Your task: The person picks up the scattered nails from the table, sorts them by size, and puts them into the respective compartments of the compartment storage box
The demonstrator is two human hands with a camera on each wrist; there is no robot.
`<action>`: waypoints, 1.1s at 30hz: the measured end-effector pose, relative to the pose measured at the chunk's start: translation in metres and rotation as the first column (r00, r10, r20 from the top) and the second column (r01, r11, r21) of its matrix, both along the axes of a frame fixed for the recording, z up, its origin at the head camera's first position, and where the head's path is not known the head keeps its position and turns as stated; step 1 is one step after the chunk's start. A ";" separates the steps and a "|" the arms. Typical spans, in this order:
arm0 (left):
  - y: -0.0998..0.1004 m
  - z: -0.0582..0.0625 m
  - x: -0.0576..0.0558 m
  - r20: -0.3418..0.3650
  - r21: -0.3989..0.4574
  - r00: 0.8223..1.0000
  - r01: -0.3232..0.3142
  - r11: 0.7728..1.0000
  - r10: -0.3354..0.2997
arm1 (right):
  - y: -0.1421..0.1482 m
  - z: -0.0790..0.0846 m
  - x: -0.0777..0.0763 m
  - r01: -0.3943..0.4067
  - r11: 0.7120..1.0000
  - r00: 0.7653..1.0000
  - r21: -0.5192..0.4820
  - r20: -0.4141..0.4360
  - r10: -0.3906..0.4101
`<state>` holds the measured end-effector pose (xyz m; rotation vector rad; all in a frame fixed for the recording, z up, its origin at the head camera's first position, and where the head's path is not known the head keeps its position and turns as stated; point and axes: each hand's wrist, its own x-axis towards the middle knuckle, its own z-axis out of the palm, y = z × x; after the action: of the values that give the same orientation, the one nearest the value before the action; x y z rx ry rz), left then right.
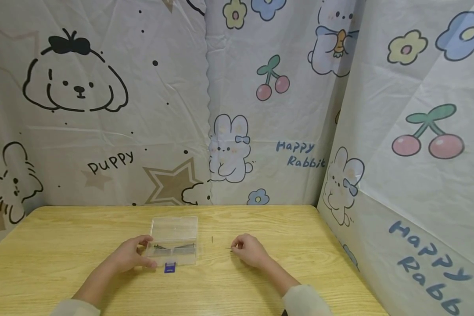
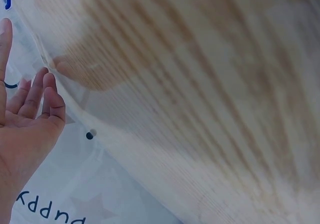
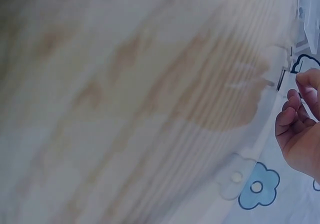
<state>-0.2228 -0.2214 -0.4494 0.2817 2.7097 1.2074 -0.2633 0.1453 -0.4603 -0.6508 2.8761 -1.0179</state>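
Note:
A clear plastic box [image 1: 177,258] stands on the table with its lid [image 1: 174,228] raised at the back and a blue latch [image 1: 170,267] at the front. Thin dark nails or screws [image 1: 184,246] lie in its rear compartment. My left hand [image 1: 132,254] is at the box's left side, fingers by the rear corner and thumb by the front one. To the right of the box, my right hand [image 1: 249,250] pinches a small thin nail-like piece [image 1: 228,248] between thumb and fingertips, low over the table. Another thin dark piece [image 1: 212,240] is on the table between box and hand.
The wood-grain table [image 1: 237,289] reaches back to a printed cloth [image 1: 174,109] hanging behind it. A second cloth side [image 1: 414,188] borders the table on the right.

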 end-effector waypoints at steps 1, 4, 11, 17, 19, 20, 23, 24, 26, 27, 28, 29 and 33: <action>0.000 0.000 0.000 -0.003 0.003 1.000 0.002 1.000 -0.002 | -0.001 0.000 0.000 0.003 1.000 1.000 0.006 -0.001 -0.003; 0.000 0.001 0.000 0.000 0.009 1.000 -0.001 1.000 0.001 | -0.006 -0.001 0.001 0.002 1.000 1.000 0.013 -0.005 -0.002; 0.001 0.001 0.001 0.004 0.001 1.000 -0.007 1.000 0.007 | -0.019 0.002 0.003 -0.015 1.000 1.000 0.002 0.003 0.015; 0.001 0.002 0.001 0.011 -0.003 1.000 -0.007 1.000 0.007 | -0.035 0.007 0.005 -0.043 0.999 0.999 0.000 -0.020 0.043; 0.001 0.003 0.001 0.011 -0.003 1.000 -0.007 1.000 0.007 | -0.041 0.008 0.005 -0.048 0.999 0.999 0.001 -0.014 0.048; 0.002 0.003 0.002 0.010 -0.004 1.000 -0.008 1.000 0.008 | -0.043 0.009 0.005 -0.051 0.999 0.999 -0.001 -0.012 0.051; 0.002 0.003 0.002 0.007 -0.006 1.000 -0.008 1.000 0.008 | -0.050 0.010 0.005 -0.062 0.998 0.998 -0.003 -0.007 0.062; 0.002 0.003 0.002 0.007 -0.005 1.000 -0.007 1.000 0.007 | -0.052 0.010 0.005 -0.065 0.998 0.998 -0.001 -0.006 0.065; 0.002 0.003 0.002 0.003 -0.005 1.000 -0.005 1.000 0.005 | -0.056 0.010 0.006 -0.074 0.997 0.997 0.002 -0.006 0.074; 0.002 0.003 0.002 0.002 -0.005 1.000 -0.004 1.000 0.004 | -0.058 0.010 0.006 -0.080 0.997 0.997 0.004 -0.007 0.080; 0.002 0.003 0.002 -0.001 -0.005 1.000 -0.004 1.000 0.004 | -0.060 0.010 0.006 -0.086 0.996 0.996 0.005 -0.007 0.086; 0.002 0.003 0.002 -0.003 -0.006 1.000 -0.004 1.000 0.004 | -0.062 0.010 0.007 -0.094 0.996 0.996 0.004 -0.010 0.094; 0.001 0.002 0.001 -0.010 -0.013 1.000 -0.002 1.000 0.002 | -0.071 0.011 0.008 -0.123 0.992 0.992 0.006 -0.022 0.123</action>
<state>-0.2221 -0.2200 -0.4473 0.2845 2.7257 1.1915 -0.2548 0.0740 -0.4491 -0.8327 2.8154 -0.9930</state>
